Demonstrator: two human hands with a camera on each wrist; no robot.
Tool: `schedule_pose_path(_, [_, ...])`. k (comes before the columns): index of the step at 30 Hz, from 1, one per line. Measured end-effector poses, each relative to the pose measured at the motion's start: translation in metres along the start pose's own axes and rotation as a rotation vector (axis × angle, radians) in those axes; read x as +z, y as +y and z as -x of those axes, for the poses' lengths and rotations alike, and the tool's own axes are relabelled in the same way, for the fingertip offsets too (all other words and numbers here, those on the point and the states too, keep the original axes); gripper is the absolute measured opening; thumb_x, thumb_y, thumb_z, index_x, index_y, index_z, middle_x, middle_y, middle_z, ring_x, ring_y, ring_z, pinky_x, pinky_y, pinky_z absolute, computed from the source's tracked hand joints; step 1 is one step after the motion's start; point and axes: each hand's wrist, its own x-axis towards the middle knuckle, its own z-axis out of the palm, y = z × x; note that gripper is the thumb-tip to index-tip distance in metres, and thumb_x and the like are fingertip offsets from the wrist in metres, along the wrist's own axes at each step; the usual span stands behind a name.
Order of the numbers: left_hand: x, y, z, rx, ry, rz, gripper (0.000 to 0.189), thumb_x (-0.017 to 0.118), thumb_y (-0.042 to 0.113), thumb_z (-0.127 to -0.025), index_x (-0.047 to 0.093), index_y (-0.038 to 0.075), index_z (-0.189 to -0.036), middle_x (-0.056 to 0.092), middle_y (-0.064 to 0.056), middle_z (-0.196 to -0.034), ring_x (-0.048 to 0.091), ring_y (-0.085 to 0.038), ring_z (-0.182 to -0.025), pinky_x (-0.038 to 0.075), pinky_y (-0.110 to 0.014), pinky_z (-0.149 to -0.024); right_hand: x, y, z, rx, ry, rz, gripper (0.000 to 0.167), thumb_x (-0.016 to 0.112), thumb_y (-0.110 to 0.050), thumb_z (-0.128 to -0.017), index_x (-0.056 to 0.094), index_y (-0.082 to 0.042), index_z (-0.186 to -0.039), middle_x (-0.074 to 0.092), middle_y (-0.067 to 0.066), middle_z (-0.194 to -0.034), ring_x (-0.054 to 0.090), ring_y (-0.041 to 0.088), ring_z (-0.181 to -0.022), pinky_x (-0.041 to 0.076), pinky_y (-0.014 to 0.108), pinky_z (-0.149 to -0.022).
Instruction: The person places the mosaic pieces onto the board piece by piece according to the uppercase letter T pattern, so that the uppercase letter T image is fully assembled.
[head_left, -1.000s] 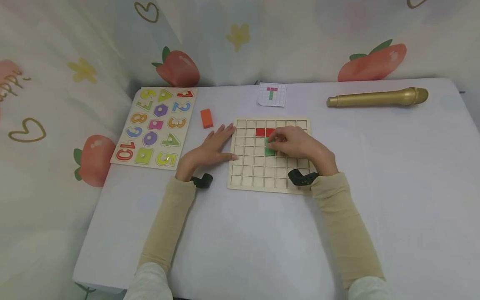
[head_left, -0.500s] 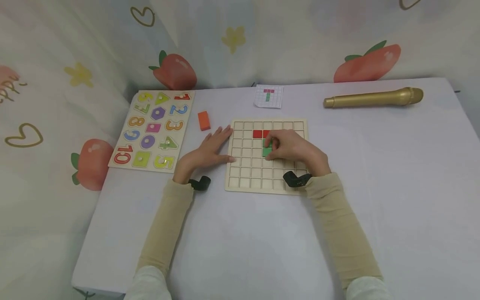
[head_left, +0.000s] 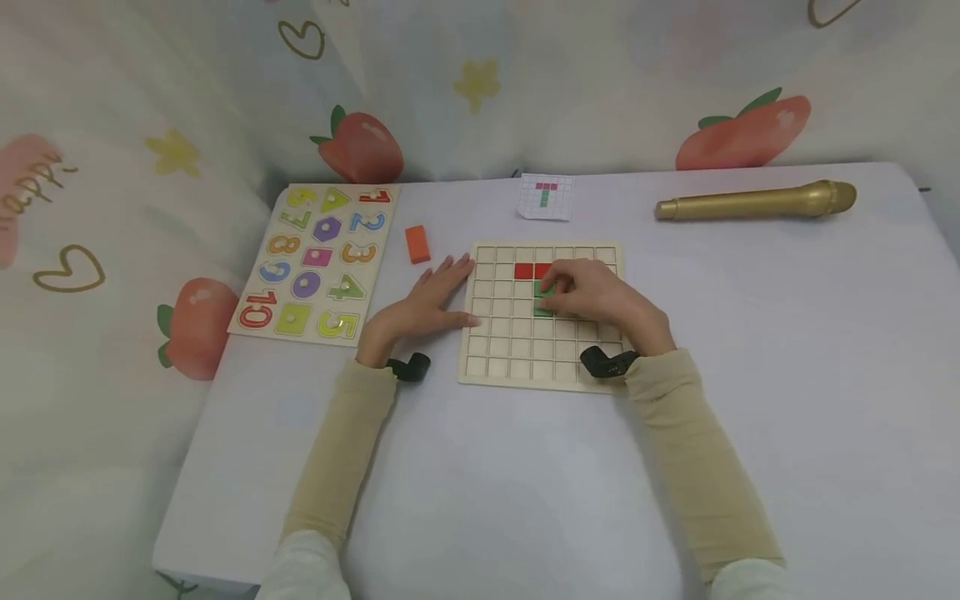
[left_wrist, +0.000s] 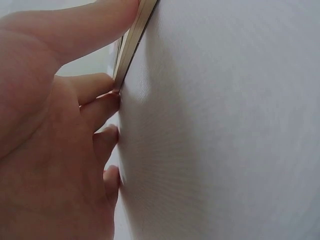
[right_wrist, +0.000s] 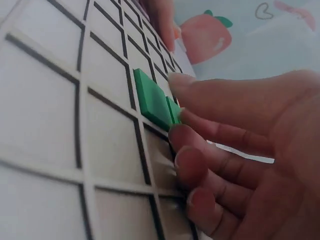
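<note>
On the table lies a wooden grid board (head_left: 498,371) with raised cell lines. Red square tiles (head_left: 524,271) sit in one row, partly covered by my right hand (head_left: 596,287). Below them, two green square tiles (head_left: 542,312) lie in one column; the nearer one (right_wrist: 152,100) shows plainly in the right wrist view. The thumb and bent fingers of my right hand are at the upper green tile, thumb and index finger on opposite edges. My left hand (head_left: 423,308) rests flat with spread fingers, thumb and fingertips touching the board's left edge.
A printed pattern card (head_left: 545,197) with a red and green T lies behind the board. An orange block (head_left: 417,244) is left of it. Farther left is a number-and-shape puzzle board (head_left: 352,333); a gold microphone (head_left: 750,203) lies at the back right.
My right thumb and index finger have spread apart a little, showing more of the green tiles. The left hand stays at the board's edge. The head view has shifted slightly.
</note>
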Motion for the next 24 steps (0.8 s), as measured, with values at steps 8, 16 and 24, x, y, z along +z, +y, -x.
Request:
schedule_pose_path(8, [0.001,0.006,-0.009,0.008,0.003,-0.007,0.096,0.070,0.043,-0.096,0.011,0.018,-0.167,0.004,0.004,-0.175,-0.008,-0.016,-0.161,-0.008,-0.038,-0.131,-0.006,0.009,0.039,-0.044,0.168,0.036,0.026,0.064,-0.026,-0.101,0.070,-0.007,-0.119,0.070,0.010,-0.105,0.061,0.024,-0.093,0.049,0.034,-0.081])
schedule_pose_path(16, [0.004,0.006,-0.006,-0.011,-0.014,-0.029,0.097,0.070,0.044,-0.096,0.010,0.017,-0.167,0.003,0.003,-0.175,-0.009,-0.017,-0.161,-0.008,-0.038,-0.132,0.000,0.028,0.111,0.013,0.250,0.268,0.041,0.073,-0.026,-0.096,0.065,-0.002,-0.128,0.059,0.020,-0.120,0.055,0.030,-0.090,0.049,0.038,-0.069])
schedule_pose_path(24, [0.003,-0.007,-0.002,-0.001,0.007,-0.024,0.096,0.070,0.044,-0.096,0.010,0.018,-0.167,0.003,0.004,-0.175,-0.008,-0.017,-0.161,-0.008,-0.039,-0.132,0.014,0.047,0.126,0.056,0.194,0.259,0.064,0.082,-0.033,-0.088,0.057,0.004,-0.134,0.049,0.018,-0.115,0.047,0.022,-0.081,0.037,0.025,-0.058])
